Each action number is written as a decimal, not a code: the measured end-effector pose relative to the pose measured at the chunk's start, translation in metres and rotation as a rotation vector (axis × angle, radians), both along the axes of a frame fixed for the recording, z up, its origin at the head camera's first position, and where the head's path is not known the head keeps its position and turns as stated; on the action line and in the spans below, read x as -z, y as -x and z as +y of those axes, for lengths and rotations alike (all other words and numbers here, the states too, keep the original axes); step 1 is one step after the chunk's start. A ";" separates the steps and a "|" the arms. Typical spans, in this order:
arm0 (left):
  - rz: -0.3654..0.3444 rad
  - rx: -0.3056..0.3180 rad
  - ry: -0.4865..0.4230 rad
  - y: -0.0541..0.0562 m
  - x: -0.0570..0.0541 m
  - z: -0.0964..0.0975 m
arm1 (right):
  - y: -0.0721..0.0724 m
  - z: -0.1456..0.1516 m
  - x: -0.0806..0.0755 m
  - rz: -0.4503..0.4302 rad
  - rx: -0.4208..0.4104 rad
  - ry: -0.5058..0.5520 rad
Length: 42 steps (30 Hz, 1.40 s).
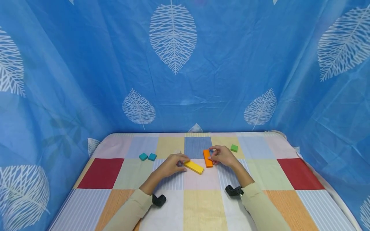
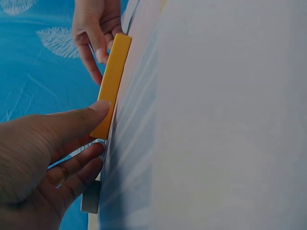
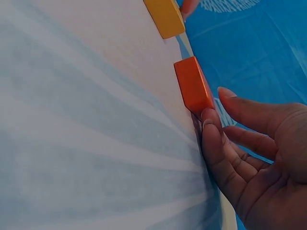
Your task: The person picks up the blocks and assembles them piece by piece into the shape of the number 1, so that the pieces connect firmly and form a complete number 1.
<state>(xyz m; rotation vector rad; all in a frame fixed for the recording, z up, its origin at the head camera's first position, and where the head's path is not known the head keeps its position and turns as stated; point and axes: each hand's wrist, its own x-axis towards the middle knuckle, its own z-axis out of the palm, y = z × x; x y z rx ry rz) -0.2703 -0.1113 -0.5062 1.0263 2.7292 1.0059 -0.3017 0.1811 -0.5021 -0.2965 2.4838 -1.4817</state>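
Note:
My left hand (image 1: 172, 165) is at the left end of a long yellow block (image 1: 194, 167). Thumb and index finger pinch that end, the thumb lying across the block in the left wrist view. To the right, an orange block (image 1: 207, 159) points away from me on the cloth. My right hand (image 1: 223, 156) is at its right side. In the right wrist view one fingertip (image 3: 209, 117) touches the near end of the orange block, while another finger is raised beside it. The other fingers hang loosely bent.
Two teal blocks (image 1: 143, 157) lie to the left of my left hand. A small pale block (image 2: 90, 197) is just behind that hand. Beyond my right hand sits a green block (image 1: 234, 148). A patchwork cloth (image 1: 202, 202) covers the table, with blue curtains (image 1: 219, 80) around it.

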 end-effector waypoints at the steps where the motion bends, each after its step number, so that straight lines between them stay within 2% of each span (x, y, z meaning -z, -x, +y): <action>1: 0.002 0.004 -0.003 0.000 0.000 0.000 | 0.001 0.000 0.000 -0.001 -0.004 0.000; 10: 0.001 0.027 -0.034 0.001 0.001 0.001 | 0.013 0.001 0.003 -0.032 -0.013 0.016; 18: -0.020 0.016 -0.046 0.001 0.002 0.002 | 0.021 0.004 0.005 -0.058 -0.040 0.068; 26: -0.070 0.019 -0.087 -0.003 0.001 0.002 | 0.021 0.002 0.004 -0.079 -0.027 0.073; 33: -0.113 0.004 -0.107 -0.008 0.001 0.002 | 0.021 0.002 0.005 -0.062 -0.016 0.056; 34: -0.121 0.003 -0.107 -0.009 0.002 0.002 | 0.019 0.001 0.001 -0.065 -0.017 0.060; 42: -0.156 0.006 -0.133 -0.018 0.003 0.000 | 0.017 0.001 0.007 -0.092 0.012 0.049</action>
